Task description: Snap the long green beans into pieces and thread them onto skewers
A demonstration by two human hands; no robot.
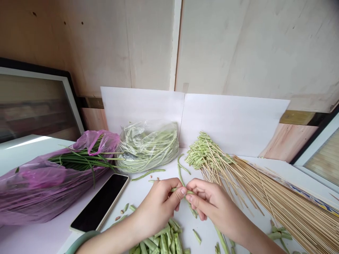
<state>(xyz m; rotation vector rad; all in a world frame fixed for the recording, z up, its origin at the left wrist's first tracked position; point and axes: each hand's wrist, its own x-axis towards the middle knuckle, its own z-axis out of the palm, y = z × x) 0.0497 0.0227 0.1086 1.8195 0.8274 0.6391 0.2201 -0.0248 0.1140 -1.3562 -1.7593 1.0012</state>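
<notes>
Between them, my left hand and my right hand pinch a green long bean, thumbs and fingertips close together. Part of the bean is hidden by the fingers. Below my hands lies a pile of cut bean pieces, partly covered by my left forearm. Just beyond my hands, a loose curved long bean rests on the white table. A short bean piece lies between my forearms.
A clear plastic bag of long beans stands at the back. On the left are a purple bag with green stalks and a phone. Skewered bean pieces and many bamboo skewers lie on the right.
</notes>
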